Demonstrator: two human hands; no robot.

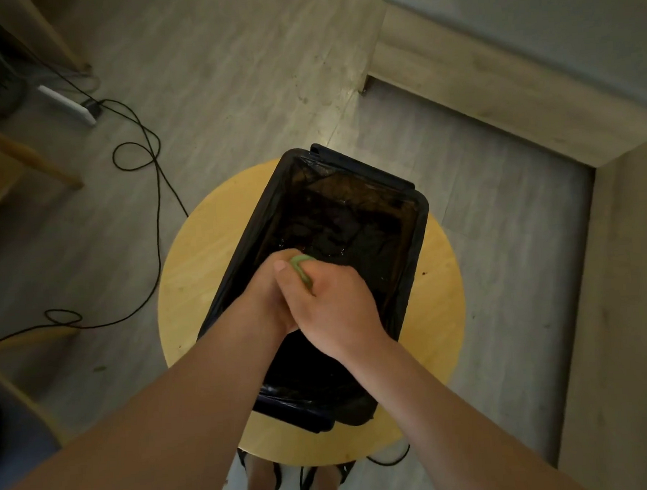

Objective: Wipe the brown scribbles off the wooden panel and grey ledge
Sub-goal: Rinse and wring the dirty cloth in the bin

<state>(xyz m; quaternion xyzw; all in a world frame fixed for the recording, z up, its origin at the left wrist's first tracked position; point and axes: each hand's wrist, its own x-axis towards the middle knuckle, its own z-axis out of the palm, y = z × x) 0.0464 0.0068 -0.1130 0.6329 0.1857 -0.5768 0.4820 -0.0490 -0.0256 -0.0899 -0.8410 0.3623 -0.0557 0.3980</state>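
Both hands made one grip, curled tight round the green cloth (302, 268) — my right hand (336, 308) wrapped partly over my left hand (266, 298), with only a fold of green showing past the knuckles. Directly below the grip stood the black lined bin (421, 209) on the round yellow stool (438, 276). Glints inside the bin suggested liquid, though I could not be sure. The cloth looked soft and light, probably damp, so I judged it would bunch and slip rather than keep a shape — best taken as a wad in the palm, with a flat face left free for rubbing. What I took for the wooden panel (493, 86) and grey ledge (527, 9) lay ahead and to the right of the grip, well apart from it. I could make out no brown scribbles there.
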